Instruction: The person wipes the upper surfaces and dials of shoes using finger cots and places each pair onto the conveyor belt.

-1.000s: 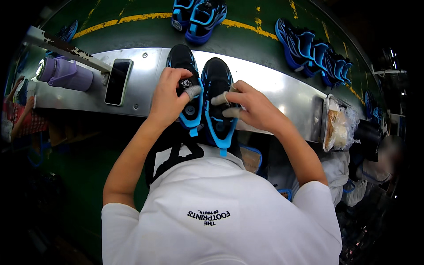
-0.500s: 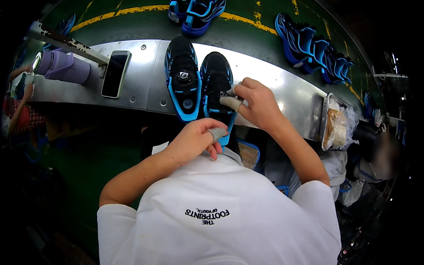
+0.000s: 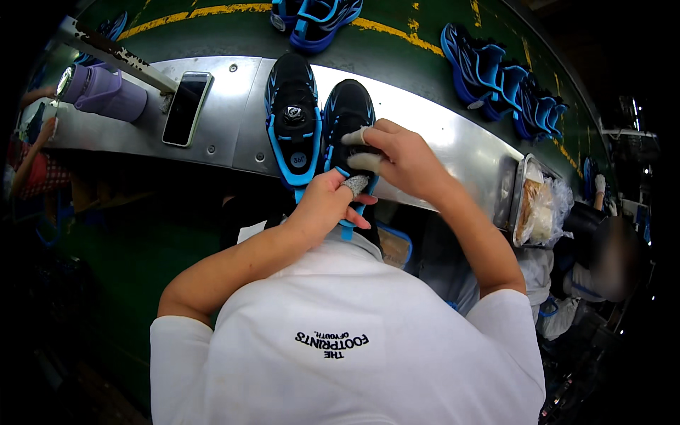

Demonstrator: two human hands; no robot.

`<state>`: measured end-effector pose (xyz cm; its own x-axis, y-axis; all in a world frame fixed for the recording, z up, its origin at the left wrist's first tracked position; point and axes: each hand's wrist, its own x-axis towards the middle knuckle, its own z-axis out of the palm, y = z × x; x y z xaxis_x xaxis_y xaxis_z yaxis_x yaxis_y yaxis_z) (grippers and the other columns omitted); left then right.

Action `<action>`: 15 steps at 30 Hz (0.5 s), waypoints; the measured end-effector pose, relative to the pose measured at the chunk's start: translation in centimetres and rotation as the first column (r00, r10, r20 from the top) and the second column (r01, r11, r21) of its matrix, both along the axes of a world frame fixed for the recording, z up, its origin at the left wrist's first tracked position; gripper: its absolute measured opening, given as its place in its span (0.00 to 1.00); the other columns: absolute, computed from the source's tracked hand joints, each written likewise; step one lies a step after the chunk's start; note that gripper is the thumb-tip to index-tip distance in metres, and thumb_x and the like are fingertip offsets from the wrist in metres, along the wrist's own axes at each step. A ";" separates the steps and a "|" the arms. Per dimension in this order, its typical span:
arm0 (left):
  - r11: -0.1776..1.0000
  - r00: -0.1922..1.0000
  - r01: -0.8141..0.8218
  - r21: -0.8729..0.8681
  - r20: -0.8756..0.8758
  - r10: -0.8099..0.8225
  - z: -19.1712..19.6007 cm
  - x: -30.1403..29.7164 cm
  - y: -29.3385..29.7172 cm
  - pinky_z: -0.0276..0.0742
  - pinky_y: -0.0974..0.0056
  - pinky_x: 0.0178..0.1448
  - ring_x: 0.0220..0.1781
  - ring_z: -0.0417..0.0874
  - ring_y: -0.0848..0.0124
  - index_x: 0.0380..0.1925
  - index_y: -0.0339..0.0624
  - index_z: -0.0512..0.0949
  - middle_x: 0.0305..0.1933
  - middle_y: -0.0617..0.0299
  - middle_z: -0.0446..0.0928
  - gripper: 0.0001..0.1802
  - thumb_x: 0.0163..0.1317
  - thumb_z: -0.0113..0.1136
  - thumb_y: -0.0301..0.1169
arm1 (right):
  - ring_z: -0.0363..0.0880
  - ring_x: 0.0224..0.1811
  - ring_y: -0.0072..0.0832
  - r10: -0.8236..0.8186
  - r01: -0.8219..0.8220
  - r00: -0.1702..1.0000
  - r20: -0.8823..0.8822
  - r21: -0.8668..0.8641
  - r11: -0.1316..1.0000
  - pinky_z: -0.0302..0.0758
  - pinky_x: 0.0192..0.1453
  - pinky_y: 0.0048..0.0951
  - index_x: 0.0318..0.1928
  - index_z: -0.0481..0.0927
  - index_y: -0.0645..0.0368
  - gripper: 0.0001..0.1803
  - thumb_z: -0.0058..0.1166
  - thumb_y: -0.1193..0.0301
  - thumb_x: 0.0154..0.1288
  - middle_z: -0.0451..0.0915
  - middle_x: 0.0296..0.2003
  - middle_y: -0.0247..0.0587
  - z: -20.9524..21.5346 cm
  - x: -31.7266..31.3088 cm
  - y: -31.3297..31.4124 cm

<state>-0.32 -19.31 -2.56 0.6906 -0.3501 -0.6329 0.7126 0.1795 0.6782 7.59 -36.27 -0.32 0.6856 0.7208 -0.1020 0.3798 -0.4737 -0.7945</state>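
Two black shoes with blue trim stand side by side on a metal shelf (image 3: 453,138). The left shoe (image 3: 292,117) has a round dial on its tongue and nobody touches it. My right hand (image 3: 400,159), its fingertips taped, grips the opening of the right shoe (image 3: 345,106) from the right. At that shoe's heel, my left hand (image 3: 327,207) pinches the blue pull tab, with a taped finger pressed against it. The hands hide the shoe's back half.
A dark phone (image 3: 185,108) and a purple bottle (image 3: 108,96) lie on the shelf's left part. More blue shoes (image 3: 496,71) sit on the green belt (image 3: 397,53) behind. A metal tray with plastic bags (image 3: 536,207) is at the right. Other people are at both sides.
My left hand left the left shoe, dropped back toward my chest, then came up to the right shoe's heel. My right hand stayed on the right shoe.
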 end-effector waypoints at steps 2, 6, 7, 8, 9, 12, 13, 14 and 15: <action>0.999 0.998 -0.049 -0.007 -0.029 0.048 -0.3 -0.1 -0.3 0.84 0.66 0.36 0.34 0.87 0.63 0.54 0.32 0.67 0.47 0.43 0.80 0.14 0.74 0.44 0.29 | 0.76 0.38 0.29 -0.193 0.243 0.950 0.245 -0.196 0.950 0.73 0.43 0.29 0.55 0.82 0.49 0.22 0.63 0.72 0.58 0.74 0.37 0.39 -1.1 -1.4 1.0; 0.999 0.997 -0.037 0.008 -0.062 0.037 0.7 0.4 -0.4 0.86 0.65 0.37 0.38 0.87 0.61 0.53 0.30 0.66 0.50 0.43 0.79 0.14 0.74 0.42 0.28 | 0.76 0.40 0.37 -0.217 0.234 0.968 0.130 -0.140 0.962 0.75 0.44 0.34 0.51 0.83 0.49 0.21 0.65 0.70 0.54 0.74 0.34 0.43 0.4 -0.5 0.1; 0.999 0.998 -0.031 0.009 -0.062 0.031 0.7 0.4 -0.3 0.86 0.65 0.37 0.38 0.87 0.61 0.53 0.30 0.66 0.50 0.43 0.79 0.14 0.74 0.42 0.28 | 0.77 0.39 0.36 -0.140 0.141 0.990 0.017 -0.103 0.985 0.75 0.43 0.33 0.52 0.83 0.49 0.22 0.64 0.72 0.54 0.75 0.36 0.43 1.2 0.0 -0.2; 1.000 0.997 -0.013 0.015 -0.073 0.014 0.7 0.4 -0.2 0.87 0.64 0.38 0.43 0.86 0.60 0.54 0.29 0.66 0.51 0.43 0.77 0.14 0.73 0.42 0.27 | 0.78 0.38 0.34 -0.056 0.051 0.994 -0.092 -0.056 0.997 0.75 0.42 0.31 0.54 0.82 0.49 0.23 0.64 0.75 0.54 0.75 0.37 0.42 1.6 0.2 -0.3; 1.000 0.997 0.008 0.019 -0.083 -0.006 0.8 0.5 -0.3 0.88 0.64 0.39 0.47 0.85 0.59 0.54 0.29 0.66 0.52 0.44 0.76 0.14 0.73 0.41 0.27 | 0.78 0.38 0.34 -0.065 0.060 0.994 -0.092 -0.058 0.997 0.75 0.42 0.31 0.54 0.82 0.49 0.23 0.64 0.75 0.54 0.75 0.37 0.42 1.3 0.1 -0.5; 1.000 0.997 -0.016 0.013 -0.076 0.017 0.5 0.6 -0.5 0.88 0.63 0.38 0.52 0.83 0.57 0.55 0.29 0.67 0.55 0.46 0.74 0.15 0.73 0.41 0.26 | 0.79 0.38 0.36 -0.111 0.111 0.987 0.116 0.000 0.994 0.77 0.44 0.33 0.54 0.82 0.46 0.27 0.61 0.82 0.53 0.76 0.37 0.43 -0.5 -1.1 -0.1; 1.000 0.997 -0.016 0.014 -0.077 0.017 0.5 0.6 -0.5 0.88 0.63 0.38 0.52 0.83 0.57 0.55 0.29 0.67 0.55 0.46 0.74 0.15 0.73 0.41 0.26 | 0.79 0.38 0.36 -0.111 0.111 0.987 0.114 0.000 0.994 0.77 0.44 0.33 0.54 0.82 0.46 0.27 0.61 0.82 0.53 0.76 0.37 0.43 -0.7 -1.5 0.0; 1.000 0.996 -0.026 0.013 -0.086 0.027 0.4 0.7 -0.5 0.88 0.63 0.38 0.53 0.83 0.57 0.55 0.28 0.68 0.55 0.46 0.73 0.15 0.72 0.41 0.25 | 0.79 0.38 0.38 -0.155 0.153 0.980 0.126 0.024 0.988 0.77 0.42 0.34 0.53 0.82 0.47 0.25 0.61 0.81 0.53 0.76 0.35 0.42 -0.9 -1.9 0.0; 0.999 0.995 -0.033 0.012 -0.097 0.034 0.4 0.6 -0.5 0.88 0.63 0.39 0.53 0.83 0.56 0.55 0.28 0.68 0.56 0.46 0.73 0.16 0.72 0.41 0.24 | 0.78 0.37 0.40 -0.202 0.197 0.970 0.135 0.048 0.979 0.77 0.41 0.36 0.51 0.82 0.47 0.22 0.61 0.79 0.53 0.75 0.34 0.42 -1.0 -2.1 0.0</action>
<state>0.32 -19.85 -2.19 0.6373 -0.3208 -0.7007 0.7685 0.1982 0.6083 5.44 -36.31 -1.32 0.8217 0.5693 0.0262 0.3877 -0.5248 -0.7578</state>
